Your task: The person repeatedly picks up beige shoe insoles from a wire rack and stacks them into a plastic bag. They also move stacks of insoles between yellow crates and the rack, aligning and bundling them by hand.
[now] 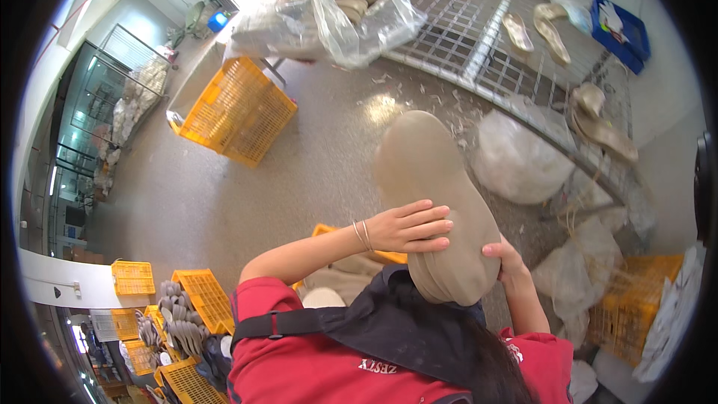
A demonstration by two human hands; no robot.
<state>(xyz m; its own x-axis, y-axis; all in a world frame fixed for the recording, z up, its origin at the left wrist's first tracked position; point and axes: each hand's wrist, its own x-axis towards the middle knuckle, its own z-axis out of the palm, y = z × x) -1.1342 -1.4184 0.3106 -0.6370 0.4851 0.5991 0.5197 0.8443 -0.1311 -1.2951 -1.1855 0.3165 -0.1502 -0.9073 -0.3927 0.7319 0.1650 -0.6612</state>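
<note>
A stack of beige shoe soles (437,164) is held up in front of my body, slanting away toward the far side. My left hand (411,228) lies flat on the upper face of the stack, fingers stretched out. At the stack's right edge my right hand (508,258) grips it, the thumb on top and the other fingers hidden beneath. Layered edges show at the near end of the stack. Partly hidden behind my left arm is a yellow crate (321,230) with more beige soles (340,275) in it.
A yellow crate (239,112) sits ahead on the left. Beyond it, a clear plastic bag (366,22) holds more soles. A wire-mesh table (479,37) at the right carries loose soles and a blue bin (619,34). Plastic bags (520,157) lie beneath it.
</note>
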